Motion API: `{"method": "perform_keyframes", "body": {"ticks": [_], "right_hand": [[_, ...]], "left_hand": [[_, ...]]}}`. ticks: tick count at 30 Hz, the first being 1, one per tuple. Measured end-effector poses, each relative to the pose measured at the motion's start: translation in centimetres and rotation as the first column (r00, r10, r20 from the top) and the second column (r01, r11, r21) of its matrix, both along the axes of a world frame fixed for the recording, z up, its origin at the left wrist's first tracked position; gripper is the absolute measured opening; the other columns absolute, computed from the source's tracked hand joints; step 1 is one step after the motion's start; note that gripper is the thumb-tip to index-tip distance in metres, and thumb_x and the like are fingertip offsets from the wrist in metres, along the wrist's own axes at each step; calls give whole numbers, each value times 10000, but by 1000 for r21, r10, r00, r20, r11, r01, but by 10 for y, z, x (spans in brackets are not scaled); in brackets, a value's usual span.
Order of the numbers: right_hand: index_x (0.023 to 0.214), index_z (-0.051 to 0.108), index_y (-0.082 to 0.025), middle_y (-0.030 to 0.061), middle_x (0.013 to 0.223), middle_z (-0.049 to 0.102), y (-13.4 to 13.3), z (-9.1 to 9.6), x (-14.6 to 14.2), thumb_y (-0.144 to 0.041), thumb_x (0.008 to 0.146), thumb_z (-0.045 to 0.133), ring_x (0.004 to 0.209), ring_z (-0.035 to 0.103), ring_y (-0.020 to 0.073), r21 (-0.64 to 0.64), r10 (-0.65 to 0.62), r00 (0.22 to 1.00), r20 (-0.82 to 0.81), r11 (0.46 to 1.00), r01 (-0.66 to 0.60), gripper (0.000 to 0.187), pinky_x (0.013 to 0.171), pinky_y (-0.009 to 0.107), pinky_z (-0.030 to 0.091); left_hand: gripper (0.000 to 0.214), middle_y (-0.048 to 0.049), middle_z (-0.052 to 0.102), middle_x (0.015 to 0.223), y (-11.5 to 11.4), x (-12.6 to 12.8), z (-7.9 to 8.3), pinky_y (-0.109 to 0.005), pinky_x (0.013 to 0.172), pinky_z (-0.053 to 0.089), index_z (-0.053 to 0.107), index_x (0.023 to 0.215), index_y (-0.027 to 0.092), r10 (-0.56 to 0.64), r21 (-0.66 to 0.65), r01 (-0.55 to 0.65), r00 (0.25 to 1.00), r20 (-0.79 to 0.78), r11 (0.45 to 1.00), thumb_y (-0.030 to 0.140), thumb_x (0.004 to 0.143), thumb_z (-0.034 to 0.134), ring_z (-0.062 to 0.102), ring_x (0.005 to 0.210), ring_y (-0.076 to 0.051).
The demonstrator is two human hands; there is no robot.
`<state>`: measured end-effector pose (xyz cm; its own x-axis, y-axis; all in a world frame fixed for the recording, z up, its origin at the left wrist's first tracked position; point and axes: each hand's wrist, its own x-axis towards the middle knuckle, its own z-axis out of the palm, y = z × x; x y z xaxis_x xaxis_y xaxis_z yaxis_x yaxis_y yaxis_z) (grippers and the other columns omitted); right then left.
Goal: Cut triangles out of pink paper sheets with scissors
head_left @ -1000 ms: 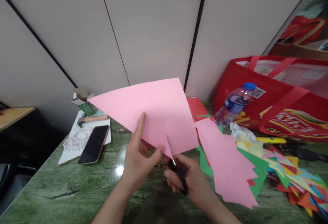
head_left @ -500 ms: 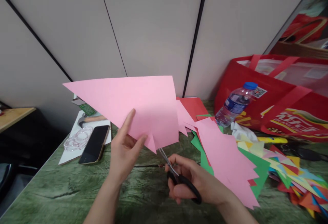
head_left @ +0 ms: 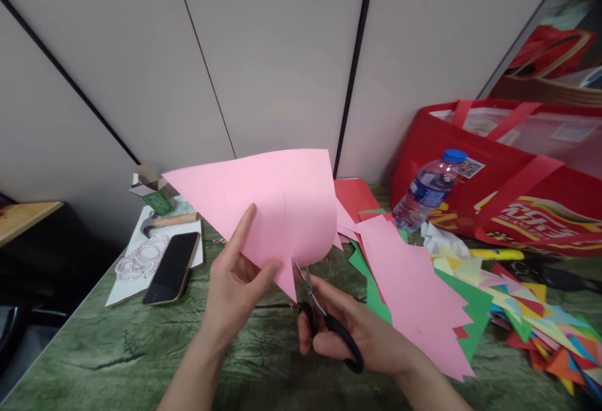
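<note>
A pink sheet of paper (head_left: 263, 204) is held up over the table, its right part bowed. My left hand (head_left: 239, 279) pinches its lower edge, thumb and fingers closed on it. A narrow pointed flap hangs down beside my left thumb. My right hand (head_left: 348, 317) grips scissors (head_left: 316, 301) with black handles, fingers through the loops. The scissors' blades are parted and meet the paper's lower edge just right of the flap.
To the left, a black phone (head_left: 172, 268), a beaded string (head_left: 141, 259) and a wooden-handled tool (head_left: 174, 221) lie by a small box (head_left: 155, 191). On the right are cut pink sheets (head_left: 414, 292), colourful scraps (head_left: 540, 310), a bottle (head_left: 427, 191) and a red bag (head_left: 498, 172).
The pink sheet has tilted and bowed at its right side, and its left tip has moved right. The scissors have shifted slightly left and their blades are wider apart.
</note>
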<state>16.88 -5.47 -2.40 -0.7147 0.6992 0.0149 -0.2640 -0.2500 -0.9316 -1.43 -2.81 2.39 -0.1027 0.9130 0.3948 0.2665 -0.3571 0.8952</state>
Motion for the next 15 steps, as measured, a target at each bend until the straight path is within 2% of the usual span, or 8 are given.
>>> {"method": "perform_keyframes", "body": {"ticks": [4,8,11,15], "right_hand": [[1309,388,-251,3,819,562,-2,5,-3,-474,736,686,721,527,132,-9,-42,998,36,999,42,683,632,256,389],[1219,480,-224,8,821,571,-2,7,-4,-461,749,680,747,523,133,35,-60,997,51,998,58,563,645,250,381],[1219,476,-221,12,825,577,-2,4,-3,-446,754,683,749,540,136,39,-32,999,37,999,30,557,631,245,381],[1215,456,-218,4,806,571,-2,4,-4,-434,760,681,726,541,131,34,-56,998,-1,998,56,551,625,245,383]], "left_hand": [[774,-98,446,1405,-4,8,-6,-337,816,548,347,1401,257,-65,-61,69,996,58,996,246,712,700,576,1081,-239],[772,-93,416,1428,-3,11,-10,-378,898,500,348,1400,249,-57,-65,60,997,46,996,261,712,699,534,1156,-260],[798,-84,407,1438,0,8,-9,-401,943,466,335,1405,253,-39,-73,42,998,51,996,256,701,711,504,1193,-269],[780,-79,400,1447,-2,11,-9,-367,920,487,336,1402,267,-105,-78,115,988,117,990,245,713,702,536,1157,-239]]}}
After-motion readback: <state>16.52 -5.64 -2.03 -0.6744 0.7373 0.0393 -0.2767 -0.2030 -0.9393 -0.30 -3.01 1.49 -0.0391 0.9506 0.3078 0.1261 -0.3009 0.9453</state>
